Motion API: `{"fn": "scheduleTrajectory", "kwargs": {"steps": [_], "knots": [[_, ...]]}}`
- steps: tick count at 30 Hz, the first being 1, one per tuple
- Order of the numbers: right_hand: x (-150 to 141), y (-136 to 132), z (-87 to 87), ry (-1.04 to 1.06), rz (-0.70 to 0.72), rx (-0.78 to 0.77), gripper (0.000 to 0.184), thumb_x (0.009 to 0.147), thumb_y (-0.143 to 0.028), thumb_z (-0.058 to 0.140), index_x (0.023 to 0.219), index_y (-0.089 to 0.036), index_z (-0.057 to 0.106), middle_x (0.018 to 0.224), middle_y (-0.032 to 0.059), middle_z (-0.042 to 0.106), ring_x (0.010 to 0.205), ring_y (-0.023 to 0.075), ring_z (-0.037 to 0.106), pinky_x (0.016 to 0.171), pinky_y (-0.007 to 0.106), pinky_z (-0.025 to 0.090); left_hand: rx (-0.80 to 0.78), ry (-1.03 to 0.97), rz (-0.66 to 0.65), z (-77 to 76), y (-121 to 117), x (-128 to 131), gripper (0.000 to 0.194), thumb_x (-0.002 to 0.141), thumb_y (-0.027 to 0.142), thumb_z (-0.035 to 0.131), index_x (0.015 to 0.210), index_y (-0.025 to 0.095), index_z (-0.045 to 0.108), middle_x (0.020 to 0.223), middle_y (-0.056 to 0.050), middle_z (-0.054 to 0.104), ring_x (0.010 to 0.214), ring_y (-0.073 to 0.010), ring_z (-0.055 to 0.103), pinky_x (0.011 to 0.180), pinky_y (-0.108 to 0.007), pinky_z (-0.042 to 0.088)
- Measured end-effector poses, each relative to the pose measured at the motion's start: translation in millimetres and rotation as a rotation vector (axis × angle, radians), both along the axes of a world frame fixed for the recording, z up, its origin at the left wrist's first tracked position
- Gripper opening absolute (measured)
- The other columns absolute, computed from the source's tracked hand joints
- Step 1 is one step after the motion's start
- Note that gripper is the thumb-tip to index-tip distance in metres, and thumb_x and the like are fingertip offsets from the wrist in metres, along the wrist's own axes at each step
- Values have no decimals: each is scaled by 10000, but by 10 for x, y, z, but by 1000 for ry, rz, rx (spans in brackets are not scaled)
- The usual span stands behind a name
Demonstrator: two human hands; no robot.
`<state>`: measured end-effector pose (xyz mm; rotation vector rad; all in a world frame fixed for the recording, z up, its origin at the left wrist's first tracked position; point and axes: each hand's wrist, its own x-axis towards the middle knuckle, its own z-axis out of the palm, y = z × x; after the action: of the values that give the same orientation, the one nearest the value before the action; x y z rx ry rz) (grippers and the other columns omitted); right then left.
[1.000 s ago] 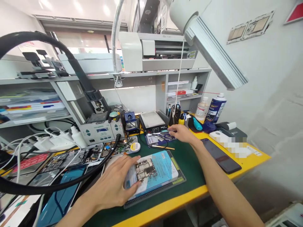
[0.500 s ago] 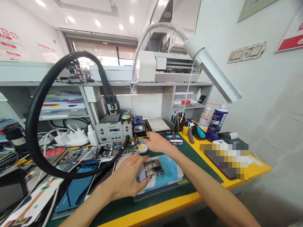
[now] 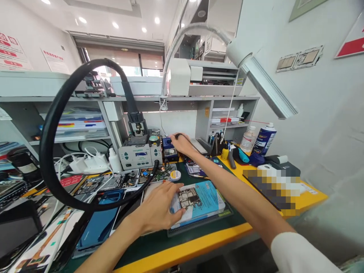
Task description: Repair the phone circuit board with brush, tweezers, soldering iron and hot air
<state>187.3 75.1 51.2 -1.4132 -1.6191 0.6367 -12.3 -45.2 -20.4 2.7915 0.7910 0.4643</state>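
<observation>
My left hand (image 3: 160, 206) lies at the left side of a blue-and-white box (image 3: 209, 193), thumb and fingers spread apart. On that box rests a bare phone circuit board (image 3: 189, 198), just right of my fingertips. Reaching to the back of the bench, my right hand (image 3: 182, 144) is closed at the blue soldering iron stand (image 3: 170, 151). A black cord and handle (image 3: 178, 135), which look like a soldering iron, pass over its fingers; most of the handle is hidden. A small round yellow-and-white tin (image 3: 175, 174) sits between the hands, beside an opened phone (image 3: 153, 175).
A grey rework station (image 3: 139, 156) stands behind, its thick black hose (image 3: 45, 151) looping across the left. Phone parts and a blue phone back (image 3: 96, 218) crowd that side. A lamp (image 3: 267, 85) hangs overhead. At right are a spray can (image 3: 264, 140) and a clear bottle (image 3: 248, 139).
My right hand has moved back from near the round tin to the blue stand, and a black cord now runs over it. My left hand stays beside the board. The view has shifted slightly.
</observation>
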Motion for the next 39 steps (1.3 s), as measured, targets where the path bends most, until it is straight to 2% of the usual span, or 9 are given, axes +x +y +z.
{"fn": "scheduleTrajectory", "kwargs": {"steps": [3, 5, 11, 15, 20, 22, 28, 32, 39], "knots": [[287, -190, 80, 234, -144, 83, 219, 972, -351, 633, 955, -134, 649, 794, 30, 666, 601, 119, 599, 541, 239, 498, -13, -6, -13, -11, 21, 3, 620, 881, 412, 615, 1425, 152, 472, 1342, -157, 624, 1275, -348, 566, 1095, -531, 453], [507, -353, 89, 399, -204, 115, 174, 935, -338, 661, 944, -175, 601, 692, -5, 611, 497, 87, 507, 418, 209, 387, -14, -5, -14, -2, 25, 11, 615, 882, 416, 614, 1419, 148, 477, 1336, -160, 625, 1272, -352, 564, 1095, -536, 451], [923, -733, -146, 740, -178, -24, 315, 772, -371, 792, 834, -198, 536, 533, -81, 421, 387, 55, 334, 336, 179, 272, -41, 17, -11, 39, 13, 29, 605, 878, 412, 610, 1399, 126, 495, 1279, -160, 644, 1264, -350, 561, 1107, -546, 444], [985, -837, -307, 877, -98, -110, 295, 801, -401, 740, 847, -208, 521, 506, -108, 363, 359, 44, 239, 311, 154, 214, -53, 50, 14, 23, 15, 30, 622, 882, 433, 601, 1414, 131, 486, 1346, -167, 610, 1324, -368, 521, 1145, -562, 407], [939, -955, -453, 919, 62, -367, 278, 743, -260, 749, 685, -197, 485, 424, -109, 322, 325, 40, 219, 287, 149, 216, -77, 90, 30, 12, 25, 27, 613, 903, 443, 574, 1426, 143, 465, 1382, -167, 586, 1344, -370, 503, 1145, -575, 403], [918, -1000, -484, 929, 118, -423, 162, 767, -265, 681, 710, -178, 556, 385, -99, 325, 294, 58, 239, 275, 164, 237, -76, 95, 27, 14, 32, 26, 609, 907, 449, 570, 1430, 157, 457, 1362, -162, 594, 1327, -367, 514, 1129, -577, 418], [874, -1045, -571, 800, 460, -562, 265, 776, -329, 534, 814, -109, 678, 442, 15, 565, 344, 220, 578, 305, 299, 453, -46, 56, -9, -7, 66, 36, 578, 903, 434, 586, 1398, 161, 465, 1241, -145, 628, 1188, -325, 595, 1061, -517, 480], [721, -1033, -689, 756, 386, -489, 108, 694, -266, 625, 725, -163, 624, 365, -68, 442, 269, 170, 501, 236, 236, 363, -18, 33, -17, -33, 77, 32, 566, 906, 423, 588, 1396, 171, 456, 1218, -131, 629, 1161, -309, 605, 1025, -468, 499], [529, -1054, -764, 719, 221, -368, 78, 682, -255, 598, 643, -191, 578, 326, -103, 335, 220, 133, 397, 209, 223, 284, 12, 29, -32, -33, 85, 27, 551, 910, 413, 594, 1387, 177, 453, 1195, -121, 625, 1143, -299, 602, 1021, -456, 490]]}}
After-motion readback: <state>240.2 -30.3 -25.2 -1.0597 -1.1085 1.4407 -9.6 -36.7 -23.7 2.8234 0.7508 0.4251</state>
